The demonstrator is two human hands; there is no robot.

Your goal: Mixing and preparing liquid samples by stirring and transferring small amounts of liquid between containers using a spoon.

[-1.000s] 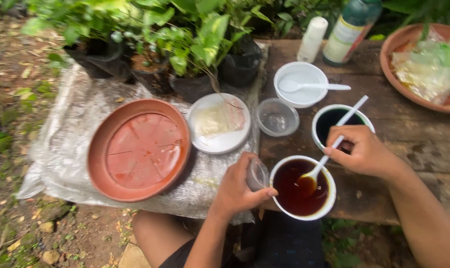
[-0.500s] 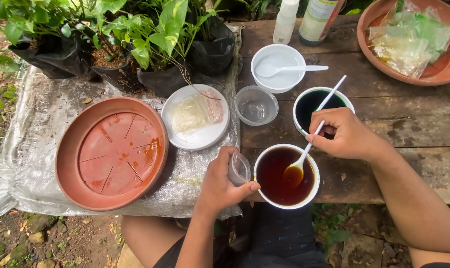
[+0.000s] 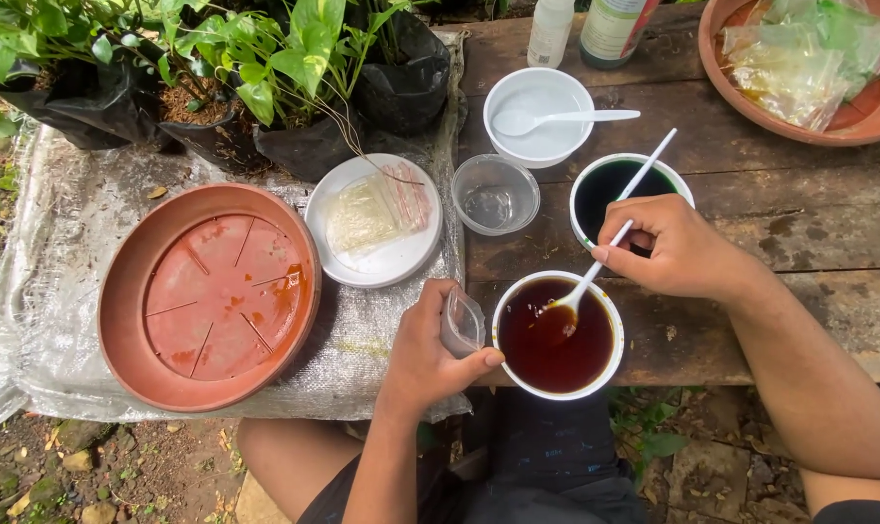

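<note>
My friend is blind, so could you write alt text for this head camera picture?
Right hand dips a white spoon into a bowl of brown liquid while the left hand holds a small clear bag beside it. Around them: a terracotta saucer, potted plants and more bowls.

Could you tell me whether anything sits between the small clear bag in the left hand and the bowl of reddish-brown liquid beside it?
Nothing visible does. The left hand holds the small clear bag right at the rim of the bowl of reddish-brown liquid. Inside the bowl, only the white spoon held by the right hand dips into the liquid, on the far side.
</note>
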